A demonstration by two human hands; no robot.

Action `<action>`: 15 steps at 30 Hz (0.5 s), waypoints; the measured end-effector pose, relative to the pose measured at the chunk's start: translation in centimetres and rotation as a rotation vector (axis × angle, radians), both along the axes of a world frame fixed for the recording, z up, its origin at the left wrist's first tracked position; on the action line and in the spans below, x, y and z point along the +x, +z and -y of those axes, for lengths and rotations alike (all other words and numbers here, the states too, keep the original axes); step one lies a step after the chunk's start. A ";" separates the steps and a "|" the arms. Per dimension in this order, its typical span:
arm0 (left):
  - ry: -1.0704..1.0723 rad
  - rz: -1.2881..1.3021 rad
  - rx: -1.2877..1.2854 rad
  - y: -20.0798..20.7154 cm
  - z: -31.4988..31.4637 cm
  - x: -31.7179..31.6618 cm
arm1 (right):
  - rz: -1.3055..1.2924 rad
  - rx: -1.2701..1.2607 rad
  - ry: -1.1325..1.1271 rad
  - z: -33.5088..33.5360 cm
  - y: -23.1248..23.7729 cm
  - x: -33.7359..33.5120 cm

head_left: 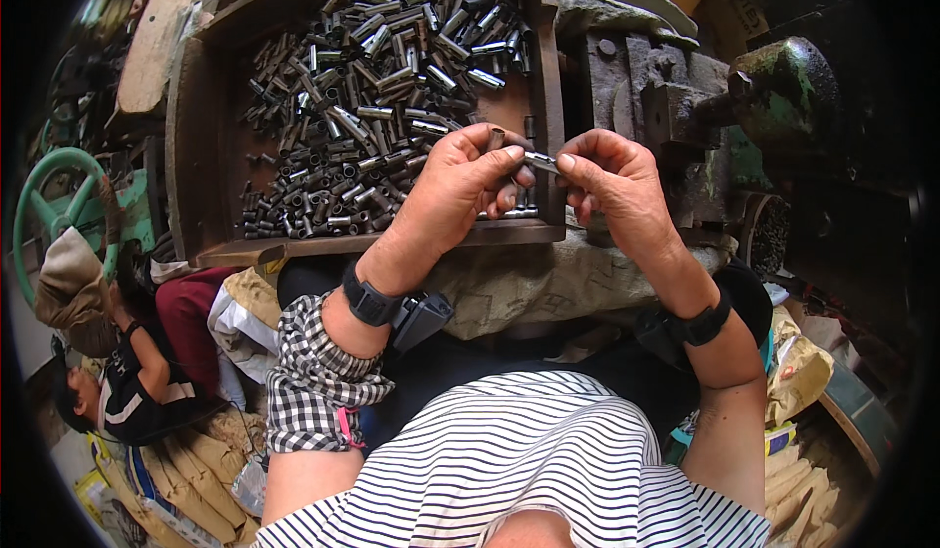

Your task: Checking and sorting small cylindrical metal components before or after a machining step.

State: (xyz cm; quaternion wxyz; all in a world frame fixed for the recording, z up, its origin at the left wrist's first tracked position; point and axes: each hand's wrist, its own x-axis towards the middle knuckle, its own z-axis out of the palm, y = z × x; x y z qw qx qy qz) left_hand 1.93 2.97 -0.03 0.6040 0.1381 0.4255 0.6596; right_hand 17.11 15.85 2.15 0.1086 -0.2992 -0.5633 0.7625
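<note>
In front of my chest, above the near right corner of a wooden tray [183, 156], both hands meet at a small shiny metal tube [540, 159]. My left hand [452, 188] pinches its left end between thumb and fingers. A second, darker tube [496, 139] sticks up from between the left fingers. On the other end, my right hand [627, 195] is closed with thumb and fingertips; whether it grips a separate thin piece there I cannot tell. Loose short metal tubes [377, 68] lie heaped in the tray, with smaller ones at its near left.
A greasy machine with a green cylindrical part [788, 88] stands just right of the tray. Sackcloth [529, 288] hangs below the tray's near edge. At the left are a green handwheel [44, 200] and another person [147, 377]. Sacks [798, 372] lie at the lower right.
</note>
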 end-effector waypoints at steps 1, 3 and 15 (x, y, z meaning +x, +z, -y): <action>-0.001 0.001 0.001 0.0 0.0 0.0 | 0.001 0.001 -0.001 0.0 0.0 0.0; 0.004 0.004 -0.017 -0.1 0.0 0.1 | 0.008 0.018 -0.024 0.1 -0.1 0.0; -0.280 -0.271 -0.078 2.3 0.2 0.3 | 0.067 -0.221 0.240 -1.6 1.5 0.1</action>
